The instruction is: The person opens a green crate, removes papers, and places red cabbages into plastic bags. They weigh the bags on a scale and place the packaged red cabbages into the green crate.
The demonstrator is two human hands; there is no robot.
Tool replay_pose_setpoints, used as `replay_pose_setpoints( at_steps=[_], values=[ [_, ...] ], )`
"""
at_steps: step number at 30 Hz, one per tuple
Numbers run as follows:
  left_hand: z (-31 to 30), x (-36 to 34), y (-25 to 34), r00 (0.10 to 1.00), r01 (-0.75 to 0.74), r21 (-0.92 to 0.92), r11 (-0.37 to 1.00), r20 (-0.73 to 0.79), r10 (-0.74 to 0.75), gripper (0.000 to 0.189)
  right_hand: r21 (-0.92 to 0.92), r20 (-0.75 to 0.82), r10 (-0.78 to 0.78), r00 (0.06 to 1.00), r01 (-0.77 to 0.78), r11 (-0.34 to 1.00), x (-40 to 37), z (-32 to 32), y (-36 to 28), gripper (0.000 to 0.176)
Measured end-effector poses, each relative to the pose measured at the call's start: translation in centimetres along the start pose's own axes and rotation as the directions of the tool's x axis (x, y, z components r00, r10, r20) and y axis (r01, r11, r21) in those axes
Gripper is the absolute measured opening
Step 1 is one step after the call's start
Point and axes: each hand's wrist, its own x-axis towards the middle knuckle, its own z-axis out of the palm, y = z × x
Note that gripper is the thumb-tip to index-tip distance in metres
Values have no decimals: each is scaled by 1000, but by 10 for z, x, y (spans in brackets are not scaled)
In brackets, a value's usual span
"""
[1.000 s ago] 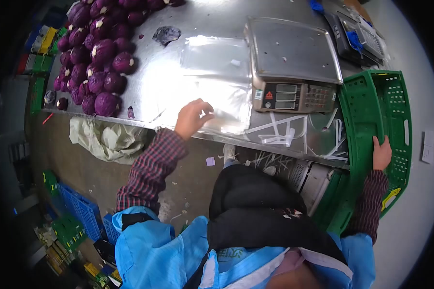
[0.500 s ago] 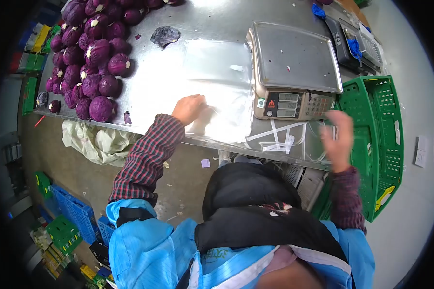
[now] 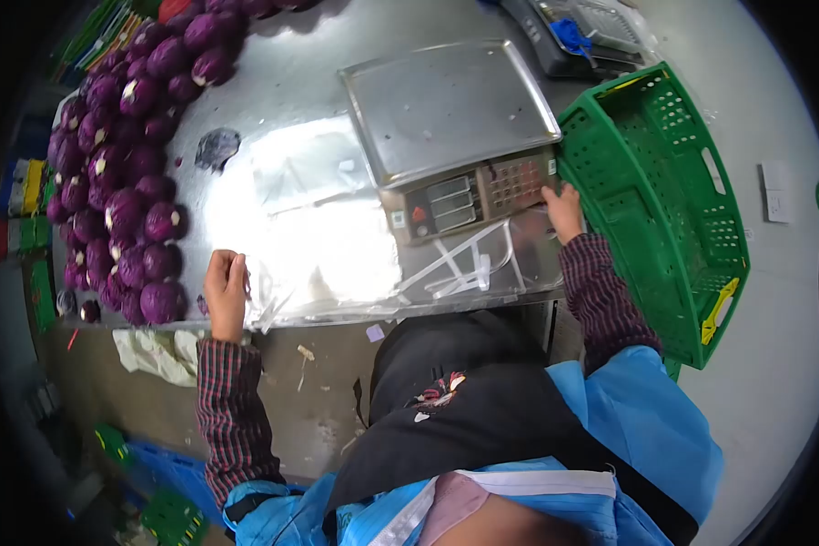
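In the head view, the scale (image 3: 446,114) stands mid-surface. Just left of the scale, a stack of clear plastic bags (image 3: 314,232) lies flat on the steel surface (image 3: 273,73). The left hand (image 3: 226,289), well left of the scale at the near edge, is clenched on a corner of the bags, fingers pinched together. The right hand (image 3: 564,209) rests at the scale's right front corner beside the keypad, fingers loose, grasping nothing. Red cabbages (image 3: 123,182) pile up far left of the scale, and a green crate (image 3: 655,173) tilts just right of it. The bags look featherlight, limp and slippery, and probably cling together. Pinching a free corner should separate one best.
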Motion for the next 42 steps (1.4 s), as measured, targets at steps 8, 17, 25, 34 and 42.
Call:
replay_pose_setpoints(
  at_steps=[8,17,25,34,42],
  values=[
    [20,-8,15,1000,14,-62,998,-10,-15,9,531,173,-77,982,-27,847,-3,39,41,45],
    [51,-2,71,934,186,-306,934,350,-71,17,378,347,-936,57,905,195,-148,-26,-281,75],
    [-65,19,51,808,-152,-366,918,489,329,23,643,647,-676,354,224,733,-134,101,-364,20],
    [-224,102,-81,923,-159,-230,960,-380,62,11,599,747,-521,414,-78,797,-206,348,-502,22],
    [-311,245,-174,628,-9,-93,996,-775,-66,21,683,470,-675,569,250,686,-218,540,-651,16]
  ],
)
